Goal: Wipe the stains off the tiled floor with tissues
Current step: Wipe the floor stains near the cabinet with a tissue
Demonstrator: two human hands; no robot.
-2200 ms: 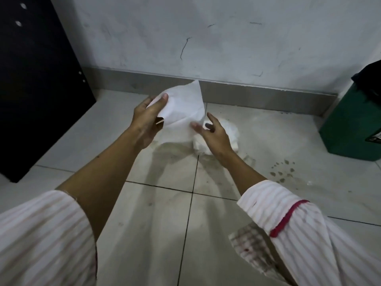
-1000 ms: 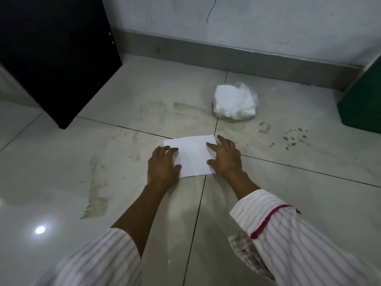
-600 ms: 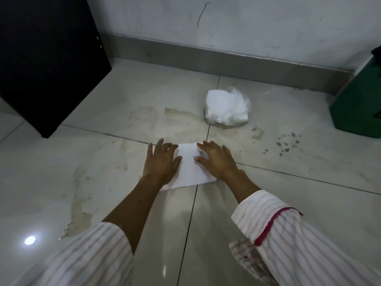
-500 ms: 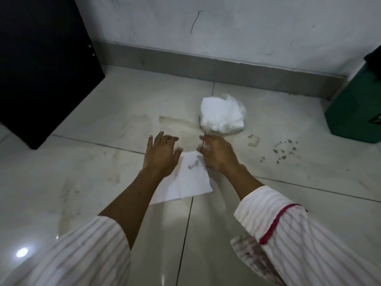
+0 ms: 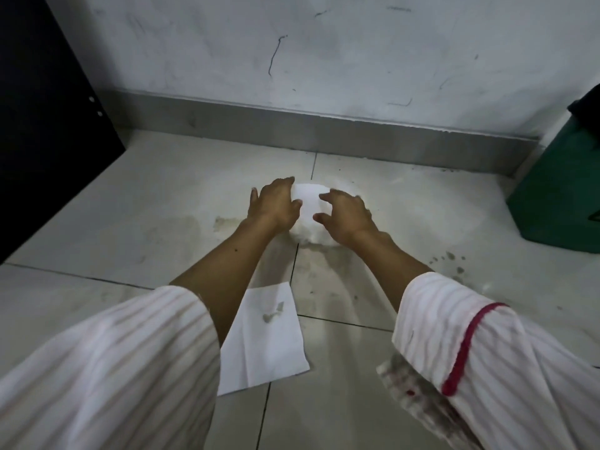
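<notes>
A white tissue pack [image 5: 310,206] in thin plastic sits on the tiled floor [image 5: 146,206] close to the wall. My left hand [image 5: 274,206] cups its left side, thumb on top. My right hand [image 5: 347,216] hovers over its right side, thumb and forefinger apart and pinching nothing. A used tissue [image 5: 263,339] with a small brown mark lies flat on the floor below my left forearm, with no hand on it. A brownish stain [image 5: 224,222] shows left of my left wrist, and dark spots [image 5: 451,261] lie to the right.
A black panel [image 5: 48,125] leans at the left. A green bin [image 5: 561,196] stands at the right against the grey skirting [image 5: 324,131]. Faint smudges [image 5: 311,277] mark the tile below the pack.
Both hands let go of the tissue that they pressed to the floor and moved forward to the tissue pack. The tissue stays behind with a brown mark on it.
</notes>
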